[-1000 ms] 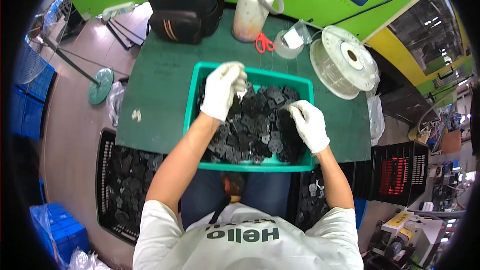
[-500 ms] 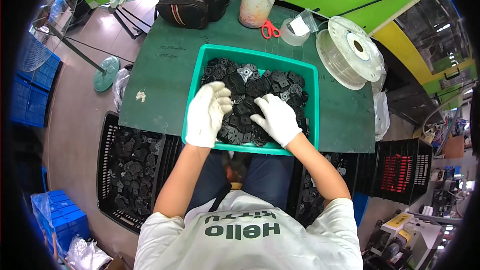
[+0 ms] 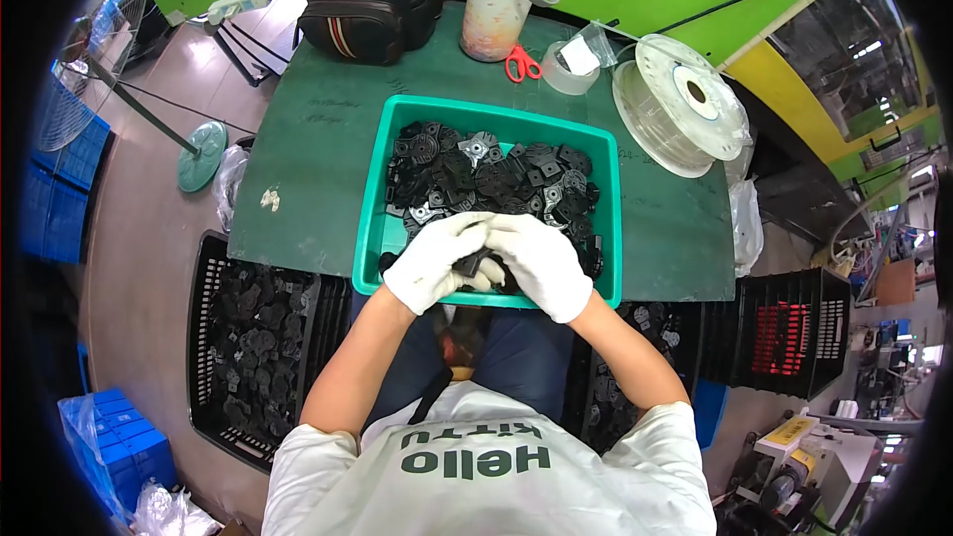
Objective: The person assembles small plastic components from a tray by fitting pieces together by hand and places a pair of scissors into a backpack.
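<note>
My left hand [image 3: 435,260], in a white glove, is closed around a small black plastic part [image 3: 471,263]. Fingertips of my right hand [image 3: 541,260], gloved too, meet those of the left over the same part, and its fingers are bent inward. Much of the part is hidden by the gloves. Both hands are above the near side of a green plastic bin [image 3: 371,199]. Inside the bin lies a heap of black plastic parts [image 3: 496,179], some with silvery metal centres.
The bin rests on a dark green table [image 3: 298,149]. Behind it are a backpack [image 3: 365,0], a bottle [image 3: 493,5], red scissors [image 3: 522,64], a tape roll [image 3: 570,69] and a large spool [image 3: 685,104]. Black crates [image 3: 210,337] with similar parts flank my legs.
My hands were apart over the heap; now they have come together near the bin's front edge, with a black part between them. The view has shifted slightly.
</note>
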Available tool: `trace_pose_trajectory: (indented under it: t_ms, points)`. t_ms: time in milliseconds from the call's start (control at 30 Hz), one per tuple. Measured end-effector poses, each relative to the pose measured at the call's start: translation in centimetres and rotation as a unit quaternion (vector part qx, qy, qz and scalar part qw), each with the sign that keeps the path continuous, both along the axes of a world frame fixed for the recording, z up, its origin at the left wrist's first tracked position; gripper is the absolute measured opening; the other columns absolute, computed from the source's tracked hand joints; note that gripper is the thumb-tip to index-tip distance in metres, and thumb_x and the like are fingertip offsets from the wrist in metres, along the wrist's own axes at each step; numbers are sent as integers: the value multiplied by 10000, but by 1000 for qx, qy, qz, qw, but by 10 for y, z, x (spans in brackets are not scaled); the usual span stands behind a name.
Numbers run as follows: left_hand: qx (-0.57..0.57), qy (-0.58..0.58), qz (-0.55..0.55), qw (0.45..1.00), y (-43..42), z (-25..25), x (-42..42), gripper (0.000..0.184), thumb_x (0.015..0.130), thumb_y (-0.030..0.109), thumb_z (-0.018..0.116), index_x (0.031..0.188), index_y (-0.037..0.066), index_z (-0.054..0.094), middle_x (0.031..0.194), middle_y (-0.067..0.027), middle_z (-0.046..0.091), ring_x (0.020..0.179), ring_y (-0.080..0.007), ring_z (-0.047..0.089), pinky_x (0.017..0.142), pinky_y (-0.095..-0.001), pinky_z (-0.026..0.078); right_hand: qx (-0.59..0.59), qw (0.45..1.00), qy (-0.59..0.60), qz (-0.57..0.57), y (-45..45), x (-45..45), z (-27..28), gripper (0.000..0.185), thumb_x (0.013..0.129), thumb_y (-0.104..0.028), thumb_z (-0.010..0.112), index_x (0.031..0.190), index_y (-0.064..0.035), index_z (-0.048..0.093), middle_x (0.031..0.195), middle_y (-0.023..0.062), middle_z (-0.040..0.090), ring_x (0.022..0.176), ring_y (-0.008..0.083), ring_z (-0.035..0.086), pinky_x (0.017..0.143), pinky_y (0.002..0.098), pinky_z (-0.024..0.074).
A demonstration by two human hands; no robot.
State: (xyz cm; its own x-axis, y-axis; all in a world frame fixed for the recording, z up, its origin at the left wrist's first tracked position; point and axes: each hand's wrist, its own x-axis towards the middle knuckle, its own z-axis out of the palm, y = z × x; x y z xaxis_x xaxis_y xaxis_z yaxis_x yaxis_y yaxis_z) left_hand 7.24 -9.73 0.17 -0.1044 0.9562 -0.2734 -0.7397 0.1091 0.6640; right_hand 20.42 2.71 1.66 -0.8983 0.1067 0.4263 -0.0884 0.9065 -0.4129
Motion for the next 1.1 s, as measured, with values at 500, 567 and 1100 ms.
trace_pose_trajectory:
  t_ms: [500,567,1100]
  points:
    - [31,-136,309,941,0,-18,-3,396,861,40,558,1231,32,417,1101,-201,553,865,-262,601,687,-331,523,107,971,-198,-75,107,-50,-35,369,708,-146,682,1062,-94,590,976,109,599,922,313,543,818,410,453]
    - [34,-104,293,950,1,-21,-4,360,908,135,528,1237,49,410,1130,-199,547,883,-262,599,690,-349,519,139,962,-222,-76,104,-54,-32,360,705,-149,689,1048,-90,598,962,112,596,912,312,544,816,409,454]
    - [50,-163,305,937,5,-13,-3,551,949,502,341,1239,36,392,1191,-181,498,1009,-301,544,828,-438,492,-331,924,-88,-169,16,-8,-8,406,778,-207,686,1098,11,566,755,44,579,638,87,514,605,241,457]
